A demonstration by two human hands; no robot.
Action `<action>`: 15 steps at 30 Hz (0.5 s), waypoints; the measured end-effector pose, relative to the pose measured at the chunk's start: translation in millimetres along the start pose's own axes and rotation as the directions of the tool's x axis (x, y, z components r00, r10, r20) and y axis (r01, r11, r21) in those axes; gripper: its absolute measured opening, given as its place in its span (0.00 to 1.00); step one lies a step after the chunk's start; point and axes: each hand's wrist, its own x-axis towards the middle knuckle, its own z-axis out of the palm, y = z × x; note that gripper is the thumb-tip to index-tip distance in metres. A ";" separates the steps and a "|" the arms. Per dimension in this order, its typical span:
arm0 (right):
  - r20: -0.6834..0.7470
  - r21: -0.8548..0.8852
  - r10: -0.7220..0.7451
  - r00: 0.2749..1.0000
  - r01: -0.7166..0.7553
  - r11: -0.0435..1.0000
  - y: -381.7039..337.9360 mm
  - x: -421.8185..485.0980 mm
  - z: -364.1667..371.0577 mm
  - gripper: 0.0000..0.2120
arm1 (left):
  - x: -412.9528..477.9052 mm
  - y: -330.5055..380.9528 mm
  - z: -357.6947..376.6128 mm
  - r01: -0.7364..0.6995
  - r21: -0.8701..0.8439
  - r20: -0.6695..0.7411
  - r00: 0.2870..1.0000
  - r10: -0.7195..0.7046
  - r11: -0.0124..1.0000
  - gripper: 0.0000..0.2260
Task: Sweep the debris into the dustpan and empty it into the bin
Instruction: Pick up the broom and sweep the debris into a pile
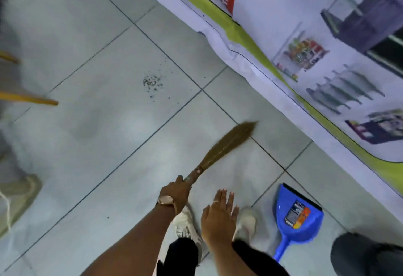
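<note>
A small heap of dark debris (152, 81) lies on the pale tiled floor, up and left of centre. My left hand (176, 193), with a watch on its wrist, grips the handle of a straw broom (229, 142) whose bristles point up and right, blurred, well short of the debris. My right hand (218, 216) hovers flat and empty, fingers spread, over my shoes. A blue dustpan (296, 212) with a label sticker lies on the floor to the right of my feet, handle toward me. A dark round shape (357, 254) at the bottom right may be the bin; I cannot tell.
A printed banner (316, 68) with shelving pictures runs diagonally along the right side, its crumpled lower edge resting on the floor. Wooden legs (32, 100) jut in at the left edge. A beige shoe (19, 197) with a lace sits at the lower left.
</note>
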 end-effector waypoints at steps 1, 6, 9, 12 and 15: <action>0.009 -0.006 -0.015 1.000 0.015 1.000 -7.2 2.0 0.4 0.30 | 5.6 -1.1 -4.0 0.000 -0.007 0.002 1.000 0.000 1.000 0.23; 0.018 -0.094 -0.164 0.986 0.165 0.982 -38.8 53.3 -12.9 0.31 | 67.9 -19.4 -26.9 0.149 -0.280 0.035 0.989 -0.145 0.948 0.23; -0.076 -0.165 -0.252 0.965 0.237 0.957 -52.1 110.8 -25.5 0.32 | 113.6 -36.4 -25.1 0.232 -0.495 0.017 0.966 -0.257 0.837 0.23; -0.050 -0.241 -0.243 0.969 0.225 0.944 -62.5 178.4 -17.5 0.32 | 168.5 -66.4 -2.8 0.261 -0.547 -0.007 0.949 -0.316 0.795 0.23; -0.060 -0.283 -0.252 0.966 0.226 0.932 -76.4 224.6 -15.0 0.32 | 203.7 -94.4 6.1 0.216 -0.536 -0.076 0.950 -0.301 0.816 0.23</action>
